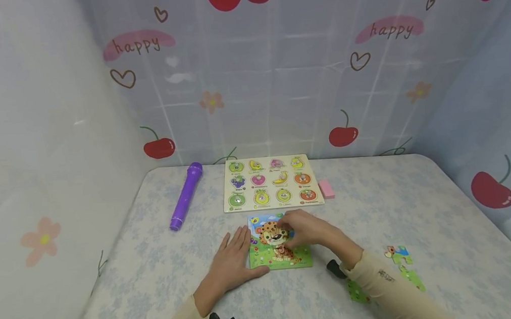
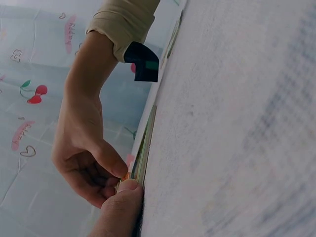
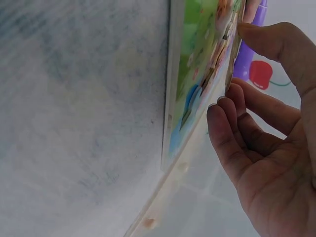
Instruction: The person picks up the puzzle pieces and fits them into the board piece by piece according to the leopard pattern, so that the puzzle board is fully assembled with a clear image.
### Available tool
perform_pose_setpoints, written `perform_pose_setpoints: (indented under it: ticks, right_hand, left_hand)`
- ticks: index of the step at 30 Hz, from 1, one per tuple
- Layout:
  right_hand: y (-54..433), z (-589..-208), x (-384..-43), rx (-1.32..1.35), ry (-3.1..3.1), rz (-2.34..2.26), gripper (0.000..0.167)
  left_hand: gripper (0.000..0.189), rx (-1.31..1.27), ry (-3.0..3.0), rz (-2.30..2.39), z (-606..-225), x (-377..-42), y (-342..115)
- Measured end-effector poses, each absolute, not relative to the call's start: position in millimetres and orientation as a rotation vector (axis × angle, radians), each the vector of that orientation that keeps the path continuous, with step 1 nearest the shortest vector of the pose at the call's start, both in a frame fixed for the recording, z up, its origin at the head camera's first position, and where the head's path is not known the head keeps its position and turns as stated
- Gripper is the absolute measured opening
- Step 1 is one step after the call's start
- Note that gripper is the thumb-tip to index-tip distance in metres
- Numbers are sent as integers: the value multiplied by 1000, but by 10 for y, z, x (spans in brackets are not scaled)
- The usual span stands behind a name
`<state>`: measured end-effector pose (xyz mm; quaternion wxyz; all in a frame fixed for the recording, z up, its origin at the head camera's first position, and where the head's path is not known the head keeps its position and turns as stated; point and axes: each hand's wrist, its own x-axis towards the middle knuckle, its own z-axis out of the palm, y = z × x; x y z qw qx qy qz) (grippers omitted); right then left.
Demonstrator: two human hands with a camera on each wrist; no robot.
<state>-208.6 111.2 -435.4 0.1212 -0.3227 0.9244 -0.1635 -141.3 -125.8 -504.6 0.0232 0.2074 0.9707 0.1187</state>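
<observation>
A square leopard jigsaw puzzle (image 1: pixel 259 264) lies on the table in front of the person. The left hand (image 1: pixel 231 264) rests flat at its left side, fingers straight and the thumb at the lower left edge. Over the puzzle's right half, the right hand (image 1: pixel 306 227) pinches a thin puzzle piece (image 3: pixel 235 59) between thumb and fingertips. In the right wrist view this piece is tilted and seen nearly edge-on at the board. The hand hides part of the picture, so how far the piece sits in it cannot be told.
Loose puzzle pieces (image 1: pixel 400 254) lie at the right, some partly under the right sleeve. Behind the puzzle is a fruit peg board (image 1: pixel 273 197), with a pink block (image 1: pixel 326 189) at its right. A purple toy microphone (image 1: pixel 185 196) lies at the left. A printed curtain surrounds the table.
</observation>
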Motion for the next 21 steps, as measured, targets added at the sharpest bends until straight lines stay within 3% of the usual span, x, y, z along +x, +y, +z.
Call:
perform_pose_setpoints:
  ticks: [21]
  right_hand:
    - [1066,-4432,-2164,-915,2651,-506,45]
  left_hand:
    - [113,667,3014,353,-5044,-1412,-1250]
